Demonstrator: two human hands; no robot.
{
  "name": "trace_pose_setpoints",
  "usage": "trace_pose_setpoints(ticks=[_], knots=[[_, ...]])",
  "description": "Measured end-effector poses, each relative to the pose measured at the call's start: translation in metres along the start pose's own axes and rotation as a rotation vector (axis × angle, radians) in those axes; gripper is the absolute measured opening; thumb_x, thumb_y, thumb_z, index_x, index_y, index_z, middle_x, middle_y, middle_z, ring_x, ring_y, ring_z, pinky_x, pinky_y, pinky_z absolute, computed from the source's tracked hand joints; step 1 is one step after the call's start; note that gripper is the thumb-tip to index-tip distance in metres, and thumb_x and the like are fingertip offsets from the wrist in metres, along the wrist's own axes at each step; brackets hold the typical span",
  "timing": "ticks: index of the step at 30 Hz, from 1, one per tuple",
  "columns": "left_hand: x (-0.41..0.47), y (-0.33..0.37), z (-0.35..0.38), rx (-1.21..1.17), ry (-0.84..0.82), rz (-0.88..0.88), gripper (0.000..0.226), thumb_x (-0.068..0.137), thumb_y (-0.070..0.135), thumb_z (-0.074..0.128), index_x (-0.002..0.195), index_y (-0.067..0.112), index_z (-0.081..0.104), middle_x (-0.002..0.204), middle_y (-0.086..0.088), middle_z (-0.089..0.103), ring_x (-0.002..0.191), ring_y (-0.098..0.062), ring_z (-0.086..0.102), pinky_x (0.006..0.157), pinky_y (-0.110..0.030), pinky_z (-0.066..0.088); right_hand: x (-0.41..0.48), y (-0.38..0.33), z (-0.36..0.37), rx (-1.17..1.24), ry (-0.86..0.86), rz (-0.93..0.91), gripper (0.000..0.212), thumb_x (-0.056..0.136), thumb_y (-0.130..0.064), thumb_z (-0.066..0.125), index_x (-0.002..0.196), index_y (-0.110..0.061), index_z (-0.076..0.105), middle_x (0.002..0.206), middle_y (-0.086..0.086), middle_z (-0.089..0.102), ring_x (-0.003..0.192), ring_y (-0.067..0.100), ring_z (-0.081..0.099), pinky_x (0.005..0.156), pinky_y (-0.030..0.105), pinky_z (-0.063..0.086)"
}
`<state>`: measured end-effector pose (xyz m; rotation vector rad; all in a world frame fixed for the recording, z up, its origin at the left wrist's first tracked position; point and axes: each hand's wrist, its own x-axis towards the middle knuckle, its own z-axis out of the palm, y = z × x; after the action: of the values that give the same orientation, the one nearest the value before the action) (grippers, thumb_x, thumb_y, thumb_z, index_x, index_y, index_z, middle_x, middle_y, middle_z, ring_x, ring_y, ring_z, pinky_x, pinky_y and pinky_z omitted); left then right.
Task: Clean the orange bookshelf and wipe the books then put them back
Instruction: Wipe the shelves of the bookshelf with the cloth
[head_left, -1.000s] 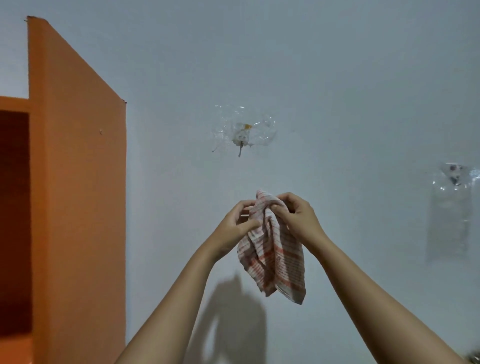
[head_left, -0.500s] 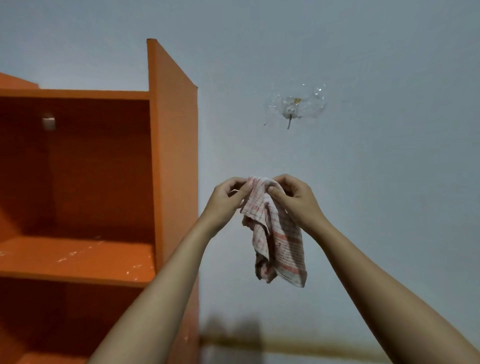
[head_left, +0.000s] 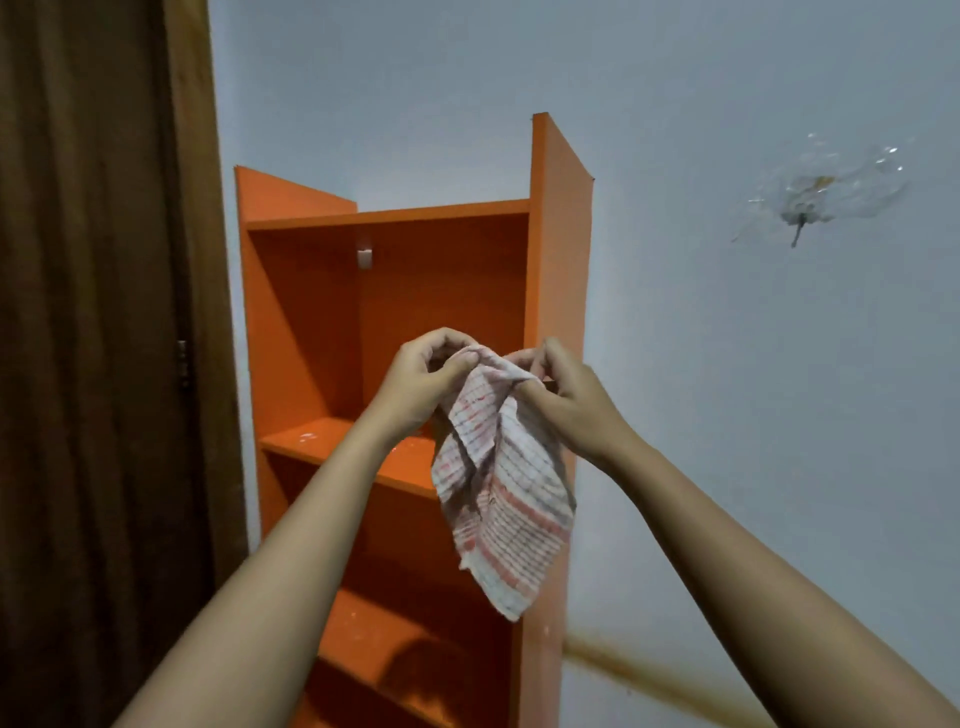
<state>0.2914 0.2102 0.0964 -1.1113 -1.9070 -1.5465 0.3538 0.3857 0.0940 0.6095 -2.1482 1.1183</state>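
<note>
Cloth (head_left: 504, 499), checked red and white, hangs from my two hands in front of the orange bookshelf (head_left: 558, 249). My left hand (head_left: 422, 385) pinches its top edge at one side; my right hand (head_left: 577, 402) pinches the other side, fingers curled. Pale specks (head_left: 306, 436) dot the shelf (head_left: 343, 447) behind my left wrist. Brown door (head_left: 93, 364) stands left; grey wall (head_left: 753, 389) right.

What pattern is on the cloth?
White cloth with a red-orange check and stripes; the head view shows it best.
</note>
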Motion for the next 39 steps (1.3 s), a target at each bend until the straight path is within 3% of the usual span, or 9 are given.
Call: trace_pose_setpoints(ticks=[2,5,8,12,17,20,25,31,39], knots=[[-0.012,-0.001,-0.022,0.076,0.025,-0.007,0.015,0.091,0.01,0.06,0.087,0.024,0.065,0.086,0.005,0.066,0.083,-0.008,0.061,0.077,-0.028,0.048,0.002,-0.004,0.023,0.042,-0.061,0.002,0.021,0.089,-0.023,0.05,0.076,-0.011,0.038,0.097,-0.001,0.067,0.092,0.018,0.062,0.065,0.035,0.046],[-0.028,-0.001,-0.051,0.184,0.04,-0.03,0.015,0.091,0.012,0.06,0.087,0.025,0.065,0.086,0.006,0.066,0.084,-0.008,0.061,0.077,-0.028,0.048,0.004,-0.008,0.056,0.088,-0.124,0.033,0.026,0.08,-0.041,0.047,0.074,-0.018,0.037,0.084,0.013,0.057,0.072,0.026,0.051,0.061,0.034,0.038],[-0.042,-0.006,-0.078,0.265,0.061,-0.064,0.011,0.091,0.012,0.059,0.091,0.022,0.064,0.089,0.003,0.066,0.086,-0.011,0.061,0.077,-0.027,0.048,0.01,-0.01,0.082,0.186,-0.172,0.043,0.023,0.082,-0.031,0.056,0.074,-0.018,0.039,0.073,0.004,0.044,0.064,0.016,0.039,0.057,0.031,0.035],[-0.057,-0.022,-0.113,0.341,0.109,-0.124,0.009,0.093,0.016,0.057,0.095,0.02,0.064,0.091,0.005,0.065,0.086,-0.009,0.06,0.076,-0.022,0.048,0.026,-0.007,0.112,0.216,-0.276,0.042,0.016,0.081,-0.017,0.063,0.082,-0.013,0.047,0.078,0.004,0.047,0.067,0.016,0.043,0.059,0.031,0.037],[-0.057,-0.053,-0.144,0.369,0.127,-0.156,0.011,0.093,0.018,0.057,0.098,0.016,0.066,0.095,0.002,0.066,0.091,-0.015,0.061,0.081,-0.031,0.049,0.05,-0.006,0.137,0.246,-0.396,0.051,0.011,0.09,-0.011,0.059,0.095,-0.009,0.049,0.073,0.0,0.046,0.042,0.004,0.043,0.039,0.013,0.034],[-0.04,-0.073,-0.157,0.349,0.1,-0.147,0.012,0.093,0.02,0.056,0.099,0.015,0.066,0.095,0.004,0.066,0.09,-0.011,0.061,0.08,-0.027,0.05,0.074,0.002,0.144,0.167,-0.408,0.039,0.015,0.09,-0.011,0.059,0.102,-0.016,0.052,0.085,0.01,0.058,0.054,-0.001,0.05,0.044,0.011,0.036],[0.017,-0.11,-0.175,0.345,0.011,-0.052,0.012,0.093,0.023,0.058,0.099,0.019,0.067,0.096,0.011,0.066,0.092,0.001,0.059,0.079,-0.022,0.049,0.126,0.018,0.143,-0.068,-0.313,0.045,0.021,0.085,-0.017,0.068,0.104,-0.026,0.066,0.085,-0.009,0.068,0.077,0.003,0.062,0.064,0.021,0.047],[0.09,-0.166,-0.193,0.203,-0.146,0.099,0.01,0.09,0.024,0.062,0.097,0.021,0.069,0.097,0.006,0.068,0.095,-0.007,0.062,0.081,-0.028,0.049,0.171,0.035,0.142,-0.215,-0.126,0.169,0.015,0.076,-0.031,0.076,0.09,-0.025,0.074,0.082,-0.002,0.075,0.077,0.005,0.067,0.071,0.03,0.051],[0.151,-0.21,-0.19,0.056,-0.403,0.155,0.009,0.087,0.014,0.066,0.095,0.015,0.07,0.083,0.009,0.067,0.072,0.009,0.06,0.068,-0.01,0.046,0.173,0.044,0.139,-0.355,0.054,0.376,0.004,0.082,-0.028,0.07,0.085,-0.03,0.073,0.089,-0.003,0.074,0.08,0.004,0.064,0.075,0.03,0.052]])
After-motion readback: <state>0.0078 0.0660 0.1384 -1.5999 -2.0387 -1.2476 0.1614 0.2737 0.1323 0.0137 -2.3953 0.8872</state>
